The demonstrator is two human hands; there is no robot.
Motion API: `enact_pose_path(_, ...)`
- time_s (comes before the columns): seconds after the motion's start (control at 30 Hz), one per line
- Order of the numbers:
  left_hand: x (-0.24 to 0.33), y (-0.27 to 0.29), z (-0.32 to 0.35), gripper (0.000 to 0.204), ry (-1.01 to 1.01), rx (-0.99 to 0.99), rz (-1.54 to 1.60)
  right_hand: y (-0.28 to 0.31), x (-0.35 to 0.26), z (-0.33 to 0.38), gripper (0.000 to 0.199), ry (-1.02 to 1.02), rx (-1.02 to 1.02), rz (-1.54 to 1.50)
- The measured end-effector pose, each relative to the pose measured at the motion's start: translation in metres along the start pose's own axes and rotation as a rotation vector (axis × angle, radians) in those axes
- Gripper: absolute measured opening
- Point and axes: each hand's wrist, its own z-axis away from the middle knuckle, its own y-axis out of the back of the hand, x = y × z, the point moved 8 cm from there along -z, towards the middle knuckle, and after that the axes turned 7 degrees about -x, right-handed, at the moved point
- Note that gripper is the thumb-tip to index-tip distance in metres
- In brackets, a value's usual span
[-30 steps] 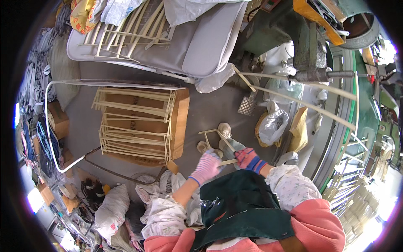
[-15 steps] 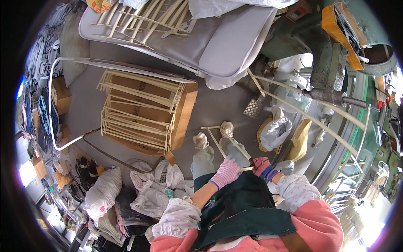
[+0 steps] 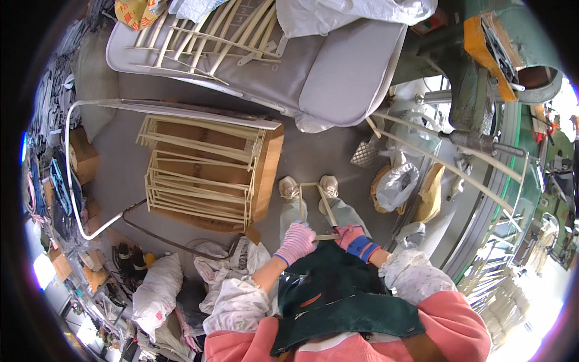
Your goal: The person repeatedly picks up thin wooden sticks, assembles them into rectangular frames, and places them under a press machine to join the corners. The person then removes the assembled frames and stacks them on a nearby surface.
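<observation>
My left hand (image 3: 295,242), in a pink striped glove, is closed around one side of a narrow cream-coloured bar frame (image 3: 326,209). On its other side, my right hand (image 3: 353,239), in a pink and blue glove, grips the frame too. A short crossbar runs between the two hands in front of my dark green apron (image 3: 335,283). The frame's far end lies between my shoes, and whether it touches the floor I cannot tell. Left of my legs, several similar cream frames (image 3: 202,160) rest on a brown cardboard box (image 3: 265,187).
More cream bars (image 3: 220,33) lie on a grey padded table (image 3: 350,66) ahead. A green machine (image 3: 470,90) stands at the right, with long cream rods (image 3: 446,160) at its spindle. A plastic-lined basket (image 3: 395,188) sits right of my feet; white sacks (image 3: 158,289) lie at the left.
The held frame has swung from a leftward slant to nearly straight in front of me. Both hands have shifted left, with the right hand nearer the crossbar. My feet appear more level.
</observation>
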Motion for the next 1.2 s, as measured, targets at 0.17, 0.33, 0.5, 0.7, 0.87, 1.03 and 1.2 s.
enact_pose_path(0.17,-0.029,0.015,0.011,0.024,-0.011,-0.008,-0.001,0.016,-0.026,-0.019,0.042,0.003,-0.017,-0.002)
enact_pose_path(0.33,-0.048,0.017,0.02,0.022,0.047,-0.109,-0.037,0.028,-0.05,-0.022,0.04,0.085,0.065,-0.092)
enact_pose_path(0.5,-0.028,0.022,0.017,0.021,-0.025,0.065,0.01,0.015,-0.039,-0.014,0.034,0.064,0.114,-0.078)
enact_pose_path(0.7,-0.045,0.014,0.018,0.022,0.08,-0.042,-0.051,0.01,-0.041,-0.022,0.027,0.028,0.201,-0.09)
enact_pose_path(0.87,-0.039,0.023,0.016,0.023,-0.003,0.043,0.005,0.028,-0.043,-0.018,0.022,0.069,0.248,-0.121)
enact_pose_path(1.03,-0.034,0.017,0.019,0.026,0.01,-0.015,-0.054,0.031,-0.052,-0.01,0.02,0.098,0.389,-0.07)
enact_pose_path(1.2,-0.024,0.001,0.011,0.029,0.039,-0.035,-0.142,0.015,-0.055,-0.013,0.018,0.081,0.316,0.069)
